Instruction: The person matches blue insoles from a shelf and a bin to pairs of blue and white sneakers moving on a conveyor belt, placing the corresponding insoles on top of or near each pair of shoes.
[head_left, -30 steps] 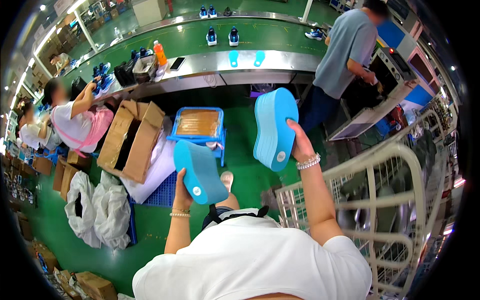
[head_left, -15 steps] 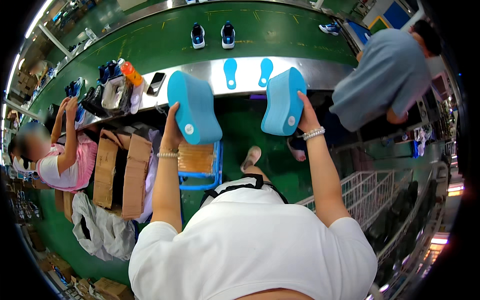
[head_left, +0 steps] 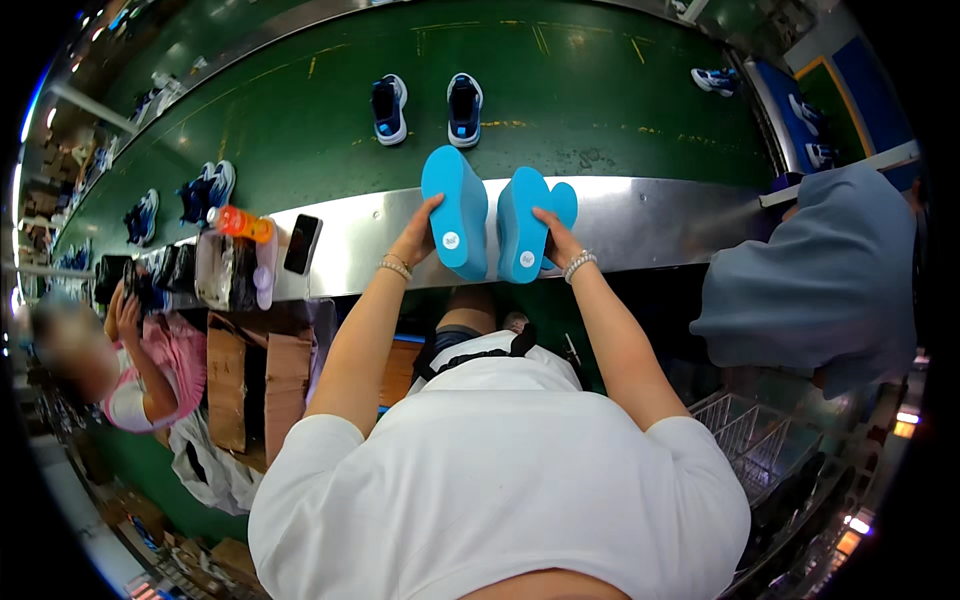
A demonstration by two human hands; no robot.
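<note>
Blue insole stacks (head_left: 452, 205) have moved closer together; left hand (head_left: 413, 240) and right hand (head_left: 562, 242), half-curled, grip one each (probably so nothing slips).

Arms (head_left: 365, 335) extended, both grips (head_left: 415, 238) curled

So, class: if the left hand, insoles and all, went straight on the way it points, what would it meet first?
Beyond its insoles, the left hand would likely meet the pair's right shoe; height is unclear, so it might pass above.
</note>
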